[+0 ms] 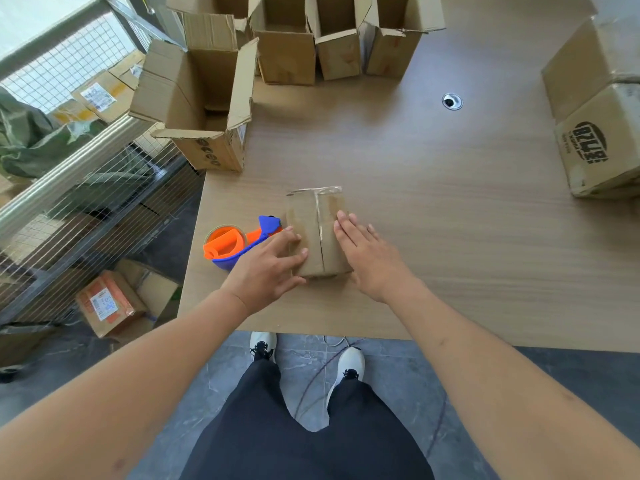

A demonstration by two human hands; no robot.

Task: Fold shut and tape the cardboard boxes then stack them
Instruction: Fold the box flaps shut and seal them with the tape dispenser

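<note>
Wooden table (pixel 433 220): one taped box (pixel 317 233) under two flat, spread-fingered hands.

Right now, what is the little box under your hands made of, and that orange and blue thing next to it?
The small box looks like brown corrugated cardboard, dull and a bit creased, with a shiny clear tape strip along its top seam. The tape dispenser looks like smooth moulded plastic, going by its bright, even orange and blue colour. Both rest on a table with a wood-grain look, possibly laminate.
</note>
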